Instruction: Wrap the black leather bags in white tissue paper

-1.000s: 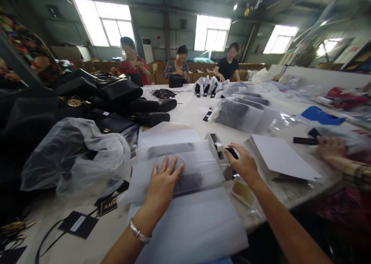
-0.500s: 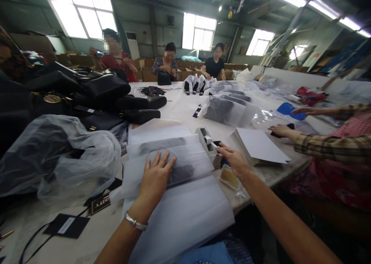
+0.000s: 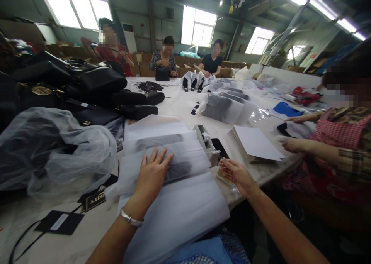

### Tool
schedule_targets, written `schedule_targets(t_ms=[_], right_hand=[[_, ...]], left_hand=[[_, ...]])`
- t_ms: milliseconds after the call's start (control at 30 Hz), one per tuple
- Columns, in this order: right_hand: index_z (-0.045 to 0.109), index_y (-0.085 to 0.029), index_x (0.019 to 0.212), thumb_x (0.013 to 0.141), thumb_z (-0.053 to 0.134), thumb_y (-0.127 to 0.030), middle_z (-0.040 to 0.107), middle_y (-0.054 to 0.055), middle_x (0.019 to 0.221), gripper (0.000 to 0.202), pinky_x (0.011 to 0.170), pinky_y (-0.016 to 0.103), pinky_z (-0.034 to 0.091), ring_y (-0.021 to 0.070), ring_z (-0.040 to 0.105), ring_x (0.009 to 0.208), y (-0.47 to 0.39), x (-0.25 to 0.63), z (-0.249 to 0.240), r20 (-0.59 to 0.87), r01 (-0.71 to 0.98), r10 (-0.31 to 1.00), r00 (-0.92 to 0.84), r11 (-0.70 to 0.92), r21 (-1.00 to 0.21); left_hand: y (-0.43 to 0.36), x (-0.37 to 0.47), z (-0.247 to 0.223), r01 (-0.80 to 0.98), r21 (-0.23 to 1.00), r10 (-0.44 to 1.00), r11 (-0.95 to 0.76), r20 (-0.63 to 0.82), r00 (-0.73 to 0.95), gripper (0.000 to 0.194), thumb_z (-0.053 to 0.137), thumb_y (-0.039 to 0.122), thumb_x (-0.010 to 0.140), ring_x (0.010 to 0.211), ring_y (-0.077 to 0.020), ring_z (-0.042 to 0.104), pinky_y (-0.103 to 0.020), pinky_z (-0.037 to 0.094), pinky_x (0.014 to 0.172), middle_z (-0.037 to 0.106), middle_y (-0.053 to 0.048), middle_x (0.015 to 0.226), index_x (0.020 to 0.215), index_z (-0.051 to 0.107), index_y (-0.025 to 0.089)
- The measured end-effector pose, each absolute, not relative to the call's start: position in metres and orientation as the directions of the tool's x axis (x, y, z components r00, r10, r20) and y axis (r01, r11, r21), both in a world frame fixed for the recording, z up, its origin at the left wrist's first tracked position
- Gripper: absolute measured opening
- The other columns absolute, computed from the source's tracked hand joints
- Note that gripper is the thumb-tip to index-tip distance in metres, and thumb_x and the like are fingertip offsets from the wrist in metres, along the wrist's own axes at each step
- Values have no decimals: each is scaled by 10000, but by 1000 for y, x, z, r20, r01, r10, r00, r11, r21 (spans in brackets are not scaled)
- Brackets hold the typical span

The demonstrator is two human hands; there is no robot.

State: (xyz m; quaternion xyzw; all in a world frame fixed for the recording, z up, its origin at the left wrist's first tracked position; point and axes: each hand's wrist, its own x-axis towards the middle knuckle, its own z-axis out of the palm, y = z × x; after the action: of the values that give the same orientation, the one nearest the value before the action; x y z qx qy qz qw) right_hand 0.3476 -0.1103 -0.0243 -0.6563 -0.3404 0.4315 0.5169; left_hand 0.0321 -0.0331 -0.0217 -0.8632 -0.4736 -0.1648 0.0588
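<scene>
My left hand (image 3: 153,170) lies flat with fingers spread on a dark item wrapped in white tissue paper (image 3: 185,153). More tissue paper (image 3: 185,210) extends from under it toward me. To the right, over a small clear container (image 3: 224,175), my right hand (image 3: 237,175) has its thumb and forefinger pinched together; what they hold, if anything, is too small to make out. A grey tape dispenser (image 3: 206,142) stands between the wrapped item and a dark flat object (image 3: 219,150).
Black bags (image 3: 95,78) are heaped at the left behind crumpled clear plastic (image 3: 72,152). White sheets (image 3: 256,142) lie stacked at the right. A person (image 3: 344,129) works beside them; several people sit across the table. Wrapped bags (image 3: 223,105) stand farther back.
My right hand has moved from the tape dispenser down toward me, its fingers now pinched. My left hand stays on the wrapped item. The view has shifted, showing more of the person at right.
</scene>
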Motion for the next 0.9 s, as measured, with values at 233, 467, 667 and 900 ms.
schedule_targets(t_ms=[233, 467, 667, 900], right_hand=[[750, -195, 768, 660, 793, -502, 700, 29, 678, 329, 550, 303, 486, 171, 574, 548, -99, 379, -31, -19, 386, 910, 415, -195, -902], [749, -279, 946, 910, 582, -401, 738, 30, 970, 210, 848, 355, 514, 231, 678, 886, -95, 384, 21, 300, 863, 950, -87, 222, -454], [744, -261, 925, 929, 559, -391, 715, 23, 866, 227, 732, 273, 494, 165, 643, 756, -34, 335, 60, 227, 735, 839, -494, 543, -407], [725, -224, 784, 848, 663, -389, 680, -19, 707, 188, 610, 222, 414, 125, 587, 624, 64, 274, 56, 95, 640, 696, -711, 698, -320]], left_hand=[[-32, 31, -23, 834, 63, 796, -548, 345, 497, 411, 493, 222, 953, 1382, -354, 412, -598, 365, 1068, 492, -54, 1488, 1351, 562, 299], [-31, 31, -25, 833, 68, 798, -549, 342, 497, 424, 506, 216, 946, 1384, -360, 406, -607, 381, 1055, 469, -45, 1503, 1357, 551, 310], [-32, 33, -22, 846, 41, 806, -531, 332, 490, 426, 524, 206, 944, 1382, -354, 414, -604, 397, 1058, 475, -36, 1499, 1355, 554, 314], [-31, 34, -22, 859, 47, 823, -510, 319, 471, 431, 531, 200, 943, 1383, -340, 421, -617, 416, 1051, 472, -14, 1500, 1351, 552, 341]])
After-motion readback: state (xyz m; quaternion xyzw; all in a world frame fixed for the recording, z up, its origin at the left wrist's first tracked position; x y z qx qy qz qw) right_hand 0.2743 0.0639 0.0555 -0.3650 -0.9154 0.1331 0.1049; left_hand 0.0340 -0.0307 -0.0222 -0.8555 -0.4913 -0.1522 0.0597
